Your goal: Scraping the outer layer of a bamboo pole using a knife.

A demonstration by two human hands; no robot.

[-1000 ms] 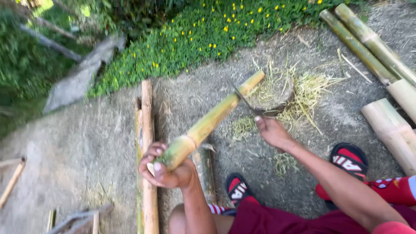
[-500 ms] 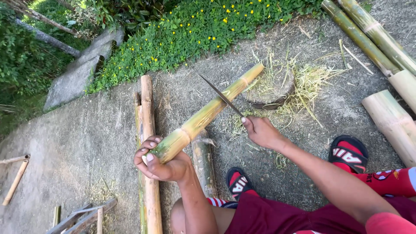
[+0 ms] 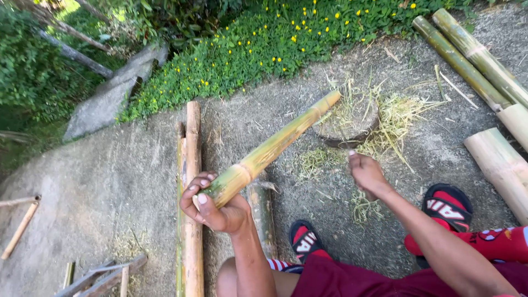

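Left hand (image 3: pixel 215 206) grips bamboo pole (image 3: pixel 269 151); right hand (image 3: pixel 366 173) fisted

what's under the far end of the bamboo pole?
The bamboo pole, held by the left hand, has its far tip on a round wooden stump, amid straw shavings. The contact spot itself is hidden by the pole.

I see a bare grey ground (image 3: pixel 110 181) sloping away from me. Two split bamboo halves (image 3: pixel 190 181) lie side by side on it, running away from me. A short bamboo piece (image 3: pixel 263 212) lies just right of them. A flat round block (image 3: pixel 349 124) sits further off, with dry shavings (image 3: pixel 396 113) scattered around it. Thick bamboo poles (image 3: pixel 467 60) lie at the far right, a pale pole (image 3: pixel 500 165) nearer. A stone slab (image 3: pixel 110 96) rests at the grass edge.
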